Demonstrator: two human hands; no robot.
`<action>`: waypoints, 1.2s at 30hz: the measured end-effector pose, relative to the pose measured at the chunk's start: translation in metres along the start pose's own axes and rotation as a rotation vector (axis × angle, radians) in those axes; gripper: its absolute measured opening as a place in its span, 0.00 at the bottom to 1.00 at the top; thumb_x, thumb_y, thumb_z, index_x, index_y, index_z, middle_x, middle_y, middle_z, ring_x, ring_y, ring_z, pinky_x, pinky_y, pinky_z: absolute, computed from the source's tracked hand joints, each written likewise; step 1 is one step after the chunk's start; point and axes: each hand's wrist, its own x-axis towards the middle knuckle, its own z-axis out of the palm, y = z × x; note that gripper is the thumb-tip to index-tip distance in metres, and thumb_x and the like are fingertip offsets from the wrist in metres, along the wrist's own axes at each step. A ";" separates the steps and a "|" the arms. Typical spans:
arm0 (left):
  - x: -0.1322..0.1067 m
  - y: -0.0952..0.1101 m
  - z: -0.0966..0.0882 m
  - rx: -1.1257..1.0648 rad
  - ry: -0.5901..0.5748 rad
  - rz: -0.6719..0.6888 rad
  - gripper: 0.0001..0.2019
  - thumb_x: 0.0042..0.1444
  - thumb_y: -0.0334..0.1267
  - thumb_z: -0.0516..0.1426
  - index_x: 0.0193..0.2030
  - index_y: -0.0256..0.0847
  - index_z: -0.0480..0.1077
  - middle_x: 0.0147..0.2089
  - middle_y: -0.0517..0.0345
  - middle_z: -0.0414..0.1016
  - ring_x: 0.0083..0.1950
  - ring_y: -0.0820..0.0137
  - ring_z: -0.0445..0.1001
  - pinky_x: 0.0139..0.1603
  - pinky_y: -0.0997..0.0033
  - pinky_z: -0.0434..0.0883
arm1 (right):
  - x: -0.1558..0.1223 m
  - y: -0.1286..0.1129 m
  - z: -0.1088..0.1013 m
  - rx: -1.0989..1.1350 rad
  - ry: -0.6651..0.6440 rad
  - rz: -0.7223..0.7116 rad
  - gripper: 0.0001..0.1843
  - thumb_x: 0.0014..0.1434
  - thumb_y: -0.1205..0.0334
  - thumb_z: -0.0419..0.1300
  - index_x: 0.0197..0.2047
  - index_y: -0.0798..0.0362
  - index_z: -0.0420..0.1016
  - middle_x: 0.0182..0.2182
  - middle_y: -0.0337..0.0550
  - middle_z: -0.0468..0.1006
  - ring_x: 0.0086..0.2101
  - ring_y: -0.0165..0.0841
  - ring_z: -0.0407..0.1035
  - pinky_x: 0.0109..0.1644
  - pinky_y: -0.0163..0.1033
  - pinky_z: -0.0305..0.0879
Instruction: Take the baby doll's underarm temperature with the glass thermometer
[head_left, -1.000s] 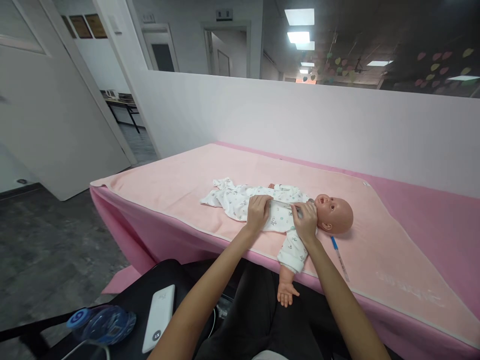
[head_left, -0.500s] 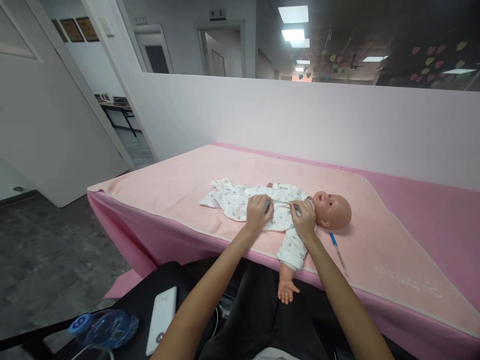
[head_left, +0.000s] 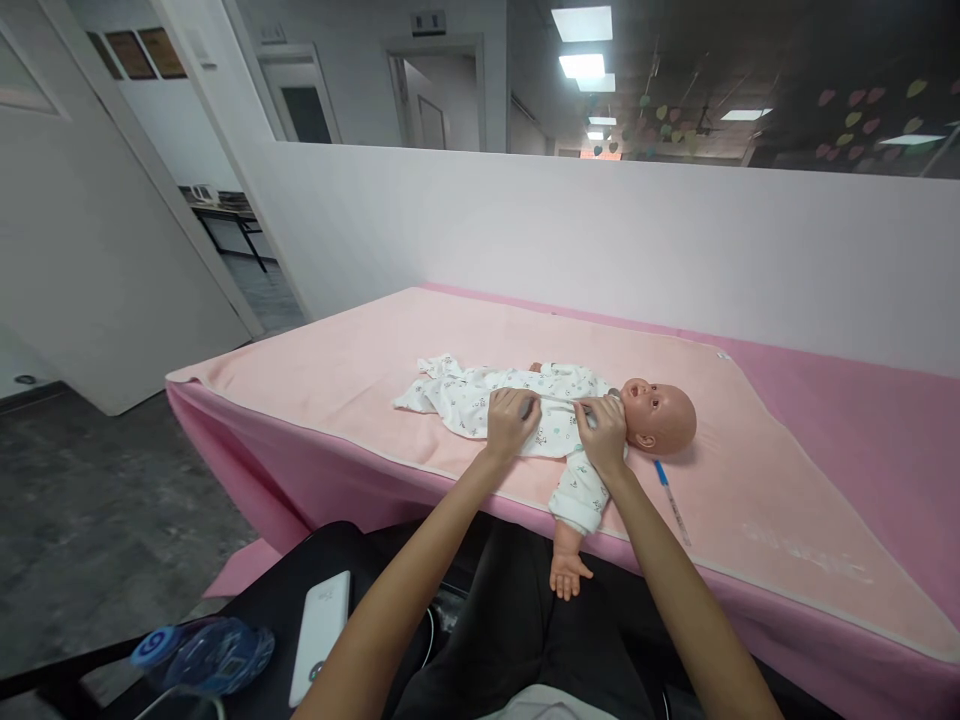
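Observation:
A baby doll point(head_left: 661, 417) lies on its back on the pink-covered table, its head to the right and one arm hanging over the near edge. It wears a white printed baby outfit point(head_left: 466, 400). My left hand point(head_left: 513, 420) is closed on the front of the outfit around the doll's middle. My right hand point(head_left: 602, 428) pinches the same front edge nearer the neck, below the doll's chin. Between the two hands the cloth edge is drawn into a straight line. My fingertips are partly hidden behind my hands.
A thermometer-like stick with a blue end point(head_left: 672, 502) lies right of my right forearm on the peach blanket point(head_left: 757, 480). On a black chair at lower left are a white power bank point(head_left: 321, 630) and a water bottle point(head_left: 214, 655). A white wall point(head_left: 570, 230) stands behind the table.
The view has shifted slightly, so everything sits a little further left. Both hands keep their hold on the outfit with hardly any movement.

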 end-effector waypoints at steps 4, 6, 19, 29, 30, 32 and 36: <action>0.001 0.001 0.000 0.017 -0.019 -0.011 0.04 0.51 0.32 0.53 0.29 0.43 0.67 0.30 0.60 0.74 0.35 0.68 0.69 0.41 0.65 0.61 | 0.001 -0.001 -0.002 0.011 -0.018 0.018 0.08 0.59 0.63 0.51 0.30 0.51 0.69 0.28 0.39 0.75 0.32 0.32 0.66 0.44 0.41 0.59; 0.001 0.001 -0.001 0.024 -0.014 -0.015 0.04 0.51 0.32 0.53 0.29 0.43 0.68 0.30 0.60 0.75 0.35 0.68 0.69 0.41 0.64 0.60 | 0.001 -0.002 -0.002 0.016 -0.031 0.023 0.08 0.59 0.63 0.51 0.30 0.51 0.69 0.28 0.39 0.75 0.32 0.33 0.66 0.43 0.41 0.58; 0.001 0.000 0.001 0.025 0.034 -0.009 0.03 0.50 0.31 0.54 0.29 0.43 0.68 0.28 0.61 0.74 0.33 0.69 0.69 0.38 0.66 0.60 | 0.002 -0.003 -0.002 0.020 -0.034 0.018 0.08 0.58 0.64 0.52 0.30 0.52 0.69 0.27 0.40 0.75 0.32 0.32 0.67 0.39 0.38 0.59; -0.001 -0.002 0.003 0.126 0.092 -0.098 0.07 0.52 0.41 0.56 0.26 0.42 0.68 0.15 0.66 0.56 0.22 0.73 0.59 0.33 0.70 0.56 | 0.001 -0.001 -0.001 0.009 -0.029 0.029 0.08 0.58 0.64 0.53 0.29 0.53 0.70 0.27 0.40 0.75 0.32 0.32 0.66 0.40 0.38 0.58; -0.001 -0.002 0.003 0.131 0.081 -0.098 0.08 0.52 0.41 0.55 0.26 0.41 0.68 0.15 0.66 0.55 0.21 0.74 0.58 0.33 0.70 0.56 | 0.001 -0.001 -0.001 0.008 -0.033 0.028 0.08 0.58 0.64 0.53 0.29 0.53 0.70 0.27 0.40 0.75 0.32 0.32 0.66 0.40 0.38 0.58; -0.001 -0.002 0.003 0.137 0.062 -0.108 0.07 0.52 0.39 0.54 0.26 0.41 0.68 0.15 0.67 0.55 0.21 0.74 0.57 0.33 0.70 0.55 | 0.001 -0.002 -0.002 0.003 -0.045 0.025 0.08 0.58 0.64 0.52 0.29 0.53 0.70 0.28 0.40 0.75 0.32 0.31 0.66 0.40 0.37 0.58; 0.001 0.000 0.002 0.131 0.044 -0.182 0.04 0.48 0.31 0.53 0.26 0.41 0.68 0.16 0.66 0.55 0.22 0.74 0.58 0.35 0.69 0.56 | 0.001 -0.002 -0.001 0.000 -0.054 0.024 0.09 0.59 0.64 0.51 0.30 0.54 0.71 0.28 0.40 0.75 0.33 0.31 0.66 0.41 0.37 0.58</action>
